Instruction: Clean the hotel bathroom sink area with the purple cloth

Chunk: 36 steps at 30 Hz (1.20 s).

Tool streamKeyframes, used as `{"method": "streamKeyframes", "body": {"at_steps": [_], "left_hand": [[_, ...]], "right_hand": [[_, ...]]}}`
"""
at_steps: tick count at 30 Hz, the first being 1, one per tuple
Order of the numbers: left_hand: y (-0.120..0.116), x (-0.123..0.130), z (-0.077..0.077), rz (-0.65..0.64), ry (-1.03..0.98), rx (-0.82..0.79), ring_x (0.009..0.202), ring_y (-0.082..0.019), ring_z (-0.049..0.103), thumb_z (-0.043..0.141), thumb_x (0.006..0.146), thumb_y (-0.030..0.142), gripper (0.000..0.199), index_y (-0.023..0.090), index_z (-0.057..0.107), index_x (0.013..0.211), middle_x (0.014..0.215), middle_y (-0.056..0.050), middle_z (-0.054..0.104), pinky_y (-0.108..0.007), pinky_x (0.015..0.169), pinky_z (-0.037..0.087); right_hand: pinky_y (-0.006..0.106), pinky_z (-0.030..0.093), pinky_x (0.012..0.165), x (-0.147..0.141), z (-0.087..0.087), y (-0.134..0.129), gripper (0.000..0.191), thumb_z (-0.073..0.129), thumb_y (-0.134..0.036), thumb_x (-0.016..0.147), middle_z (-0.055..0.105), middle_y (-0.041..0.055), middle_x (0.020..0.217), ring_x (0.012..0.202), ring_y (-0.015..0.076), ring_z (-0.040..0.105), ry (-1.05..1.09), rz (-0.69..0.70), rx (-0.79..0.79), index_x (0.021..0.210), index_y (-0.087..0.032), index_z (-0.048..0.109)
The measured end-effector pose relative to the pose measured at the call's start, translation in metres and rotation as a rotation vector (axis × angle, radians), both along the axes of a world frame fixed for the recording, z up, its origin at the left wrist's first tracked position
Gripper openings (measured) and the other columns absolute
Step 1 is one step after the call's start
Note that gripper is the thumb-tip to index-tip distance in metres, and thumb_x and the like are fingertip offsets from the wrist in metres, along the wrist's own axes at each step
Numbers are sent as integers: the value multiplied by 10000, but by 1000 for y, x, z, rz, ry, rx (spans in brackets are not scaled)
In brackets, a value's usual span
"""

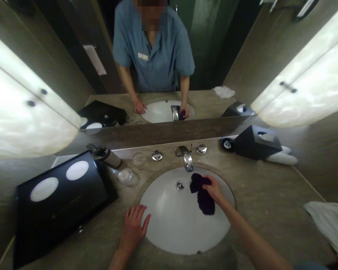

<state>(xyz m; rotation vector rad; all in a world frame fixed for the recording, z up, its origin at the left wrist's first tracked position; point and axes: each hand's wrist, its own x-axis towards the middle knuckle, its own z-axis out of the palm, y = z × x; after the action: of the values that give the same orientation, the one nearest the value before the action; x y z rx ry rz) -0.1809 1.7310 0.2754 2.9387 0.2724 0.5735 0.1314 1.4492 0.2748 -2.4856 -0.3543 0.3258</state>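
A white oval sink [169,221] is set into the stone counter. Over its right side, my right hand [212,187] pinches a dark purple cloth [206,202], which lies against the inner wall of the basin. The chrome faucet [188,161] arches just above the cloth's upper end, and the drain [180,186] shows to the left of it. My left hand [134,225] rests on the counter at the sink's left rim, fingers spread, with nothing in it.
At left lie a black box [70,210] with two white discs, a dark bottle [108,155] and a glass [124,175]. A black tissue box [256,142] stands back right; a white towel [331,225] lies far right. The mirror [163,75] reflects a person in blue.
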Motion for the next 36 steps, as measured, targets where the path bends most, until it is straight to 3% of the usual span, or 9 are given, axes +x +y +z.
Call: {"method": "streamKeyframes", "body": {"at_steps": [4, 8, 13, 18, 23, 29, 32, 34, 36], "left_hand": [[2, 2, -3, -20, -17, 19, 1000, -244, 572, 631, 936, 276, 231, 141, 594, 1120, 1025, -67, 682, -378, 930, 381], [2, 1, 0, -31, -14, 27, 993, -238, 572, 652, 921, 258, 230, 143, 585, 1108, 1015, -62, 677, -372, 925, 380], [4, 0, -4, -37, -10, 31, 998, -238, 570, 656, 920, 271, 233, 153, 584, 1106, 1029, -60, 678, -366, 910, 376], [6, 3, -5, -50, 9, 39, 987, -230, 572, 648, 925, 270, 215, 158, 588, 1098, 1021, -51, 680, -353, 883, 386], [2, 2, -5, -19, 65, 13, 993, -246, 587, 594, 958, 326, 202, 161, 624, 1069, 1040, -56, 695, -377, 877, 407], [2, 8, -5, 60, 159, -276, 1075, -332, 614, 586, 950, 367, 272, 147, 684, 1076, 1093, -110, 714, -504, 937, 459], [-4, 0, 3, 110, 118, -410, 1127, -324, 608, 539, 967, 296, 258, 120, 663, 1109, 1142, -144, 698, -533, 1001, 482], [-13, -25, 8, 94, 104, -436, 1115, -261, 623, 466, 995, 263, 271, 114, 633, 1147, 1152, -144, 689, -457, 1010, 525], [-28, -69, 10, -39, 137, -478, 1075, -188, 656, 486, 990, 242, 237, 165, 639, 1153, 1132, -87, 708, -350, 979, 567]], "right_hand": [[415, 463, 1106, 64, 60, 37, 431, 559, -262, 730, 581, 100, 1236, 1179, 228, 545, -375, -4, 232, 1141, -185, 662], [513, 337, 1230, 108, 49, 78, 565, 577, -256, 736, 406, 176, 1500, 1399, 299, 391, -300, 32, 272, 1283, -118, 611], [444, 372, 1180, 75, 64, 93, 378, 498, -171, 709, 629, 84, 1213, 1260, 215, 516, -299, -34, 562, 1046, -182, 668], [437, 363, 1103, 40, 132, 106, 328, 511, -99, 733, 660, 61, 1221, 1187, 209, 485, -356, 501, 429, 967, -182, 726], [407, 377, 973, 8, 164, 50, 217, 593, -93, 747, 683, 12, 1184, 1172, 232, 423, -465, 1106, 88, 877, -202, 728], [462, 374, 1126, 11, 181, 88, 338, 515, -57, 805, 598, 68, 1357, 1239, 225, 426, -570, 632, 214, 1030, -165, 743], [514, 380, 1150, -9, 181, 100, 338, 507, -14, 698, 599, 101, 1350, 1226, 243, 483, -412, 641, 168, 907, -129, 747], [507, 414, 1141, -32, 172, 54, 320, 517, -65, 678, 646, 85, 1235, 1182, 224, 547, -341, 609, 298, 881, -171, 740], [514, 412, 1156, -63, 150, -33, 320, 559, -158, 676, 636, 80, 1247, 1213, 222, 573, -366, 262, 445, 946, -230, 715]]}}
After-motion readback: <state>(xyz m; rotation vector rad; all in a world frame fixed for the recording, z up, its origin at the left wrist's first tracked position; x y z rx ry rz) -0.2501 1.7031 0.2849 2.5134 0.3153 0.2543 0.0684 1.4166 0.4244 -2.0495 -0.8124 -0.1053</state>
